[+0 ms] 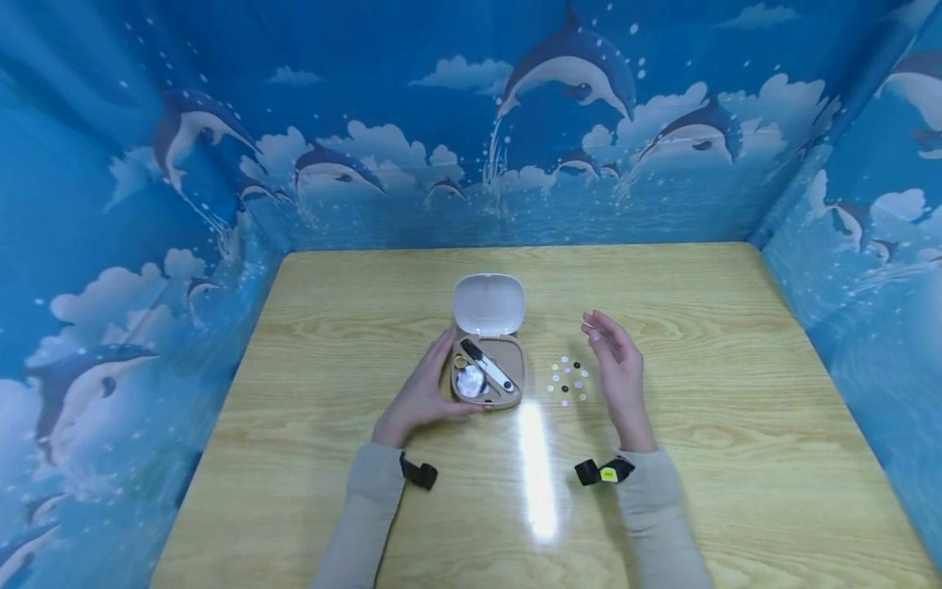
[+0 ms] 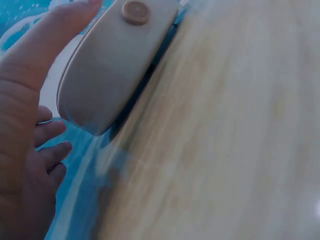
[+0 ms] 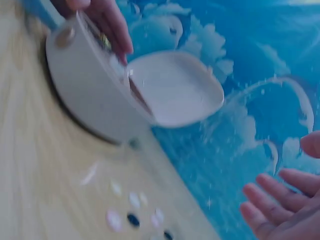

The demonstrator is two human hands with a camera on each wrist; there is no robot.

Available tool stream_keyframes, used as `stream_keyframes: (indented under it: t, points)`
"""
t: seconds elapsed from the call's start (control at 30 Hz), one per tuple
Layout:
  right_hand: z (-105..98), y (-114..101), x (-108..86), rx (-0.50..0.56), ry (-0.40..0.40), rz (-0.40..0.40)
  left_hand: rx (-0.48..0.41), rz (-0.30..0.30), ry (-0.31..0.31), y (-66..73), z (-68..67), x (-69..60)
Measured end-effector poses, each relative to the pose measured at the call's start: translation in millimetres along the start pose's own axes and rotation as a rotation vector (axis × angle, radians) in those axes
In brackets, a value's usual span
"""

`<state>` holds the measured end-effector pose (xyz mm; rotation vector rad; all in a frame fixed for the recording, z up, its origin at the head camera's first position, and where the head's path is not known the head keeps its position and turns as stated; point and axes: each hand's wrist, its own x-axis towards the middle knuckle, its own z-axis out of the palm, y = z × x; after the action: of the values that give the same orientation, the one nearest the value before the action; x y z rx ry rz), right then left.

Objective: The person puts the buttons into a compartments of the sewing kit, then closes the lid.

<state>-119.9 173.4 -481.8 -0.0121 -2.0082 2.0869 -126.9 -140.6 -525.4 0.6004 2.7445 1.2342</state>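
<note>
A beige sewing box [image 1: 515,360] stands on the table with its white lid [image 1: 489,304] raised at the back. Inside lie a black-and-white tool [image 1: 487,366], its kind unclear, a small gold-coloured ring-like piece [image 1: 459,361] and a shiny silvery item [image 1: 471,381]. My left hand [image 1: 423,393] holds the box at its left side, thumb along the front and fingers along the left edge. To the right, my right hand [image 1: 621,376] hovers with loosely bent fingers, touching nothing. Between it and the box lie several small button-like discs [image 1: 565,388], white, pinkish and black.
The wooden table [image 1: 736,393] extends around the box on all sides. Behind and beside it hangs a blue curtain [image 1: 412,204] printed with dolphins. A bright light reflection [image 1: 537,474] falls on the tabletop in front of the box. Each wrist wears a black strap [image 1: 419,473].
</note>
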Motion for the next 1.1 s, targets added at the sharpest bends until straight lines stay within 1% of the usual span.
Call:
stream_keyframes:
  t: [0.1,0.2,0.33,0.43,0.53,0.63,0.8,0.87,1.03,1.1]
  points:
    - [-7.3,6.5,0.8,0.048,0.053,-0.036,-0.026,0.0,-0.002,-6.9,2.3,3.1]
    - [-13.0,12.7,1.0,0.074,0.095,-0.049,-0.027,0.012,-0.003,-12.6,7.0,5.4]
    - [-18.6,20.8,2.2,0.085,0.112,-0.049,-0.015,0.01,0.01,-15.5,12.5,5.8]
    - [-21.7,26.3,3.1,0.072,0.116,-0.033,-0.004,0.012,0.029,-15.2,14.7,5.2]
    - [-23.6,32.2,4.8,0.033,0.122,-0.009,0.023,0.024,0.043,-14.2,16.2,4.7]
    - [-23.5,36.9,6.8,-0.005,0.103,-0.009,0.051,0.044,0.057,-12.9,17.2,4.4]
    - [-17.8,34.4,6.3,-0.102,0.044,-0.104,0.154,0.073,0.074,-12.3,19.6,3.1]
    - [-15.9,32.7,5.5,-0.152,0.029,-0.135,0.196,0.073,0.074,-12.1,20.8,2.1]
    - [-13.1,32.3,3.6,-0.255,-0.011,-0.136,0.237,0.05,0.07,-10.6,22.1,-0.3]
    - [-14.5,44.0,6.2,-0.286,-0.032,-0.129,0.245,0.036,0.068,-10.6,22.1,-1.5]
